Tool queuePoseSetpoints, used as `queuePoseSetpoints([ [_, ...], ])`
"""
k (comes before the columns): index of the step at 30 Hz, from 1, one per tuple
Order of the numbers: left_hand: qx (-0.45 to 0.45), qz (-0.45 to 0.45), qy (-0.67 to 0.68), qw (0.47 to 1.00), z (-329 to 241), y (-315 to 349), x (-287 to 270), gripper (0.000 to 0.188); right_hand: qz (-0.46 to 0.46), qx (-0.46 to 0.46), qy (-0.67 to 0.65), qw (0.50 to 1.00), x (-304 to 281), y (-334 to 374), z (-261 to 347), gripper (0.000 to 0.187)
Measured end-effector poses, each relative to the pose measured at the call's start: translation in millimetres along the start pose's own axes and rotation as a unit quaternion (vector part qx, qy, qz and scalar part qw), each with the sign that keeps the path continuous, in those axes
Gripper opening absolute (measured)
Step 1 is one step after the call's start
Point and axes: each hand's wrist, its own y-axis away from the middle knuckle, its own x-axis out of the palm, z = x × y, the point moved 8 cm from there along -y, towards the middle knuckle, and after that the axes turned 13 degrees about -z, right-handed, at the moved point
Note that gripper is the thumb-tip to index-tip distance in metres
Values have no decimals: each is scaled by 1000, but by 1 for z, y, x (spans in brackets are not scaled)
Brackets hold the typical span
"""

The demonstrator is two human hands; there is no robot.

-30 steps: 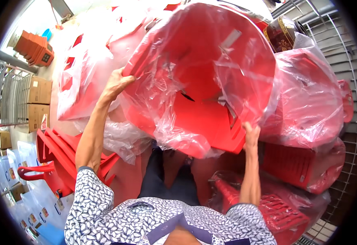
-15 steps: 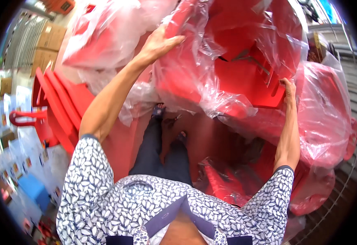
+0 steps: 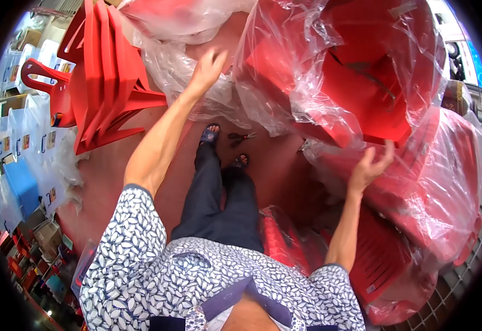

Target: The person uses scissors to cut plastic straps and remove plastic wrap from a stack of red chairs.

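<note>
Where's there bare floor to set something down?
Left: the red floor between the unwrapped red stack, clear boxes and left sleeve. Right of the legs: a shaded patch between the pliers and the plastic-wrapped red pieces. The right side is crowded: those pieces lie around the right hand.

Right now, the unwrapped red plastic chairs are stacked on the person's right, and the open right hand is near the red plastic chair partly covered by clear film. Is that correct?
The side is wrong: the head view shows the unwrapped red plastic chairs stacked on the person's left. The open right hand is near the partly covered red chair.
</note>
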Motion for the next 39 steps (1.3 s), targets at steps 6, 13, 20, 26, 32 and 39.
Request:
queuePoseSetpoints([
  [6, -114, 319, -212, 916, 211, 170, 5, 27, 453, 85, -214, 861, 135, 266, 12, 27],
  [13, 200, 420, -408, 786, 371, 181, 104, 33, 528, 109, -261, 800, 379, 464, -19, 33],
  [20, 405, 382, -437, 707, 485, 128, 207, 76, 421, -99, -100, 896, 555, 509, -122, 46],
  [26, 477, 289, -440, 703, 627, -9, 32, 49, 403, -71, 11, 912, 577, 479, -185, 52],
  [32, 154, 69, -790, 590, 517, -162, -17, 27, 319, -124, 144, 928, 534, 445, -238, 58],
  [39, 278, 44, -708, 648, 588, -128, 5, 33, 385, -60, -18, 921, 552, 474, -211, 36],
])
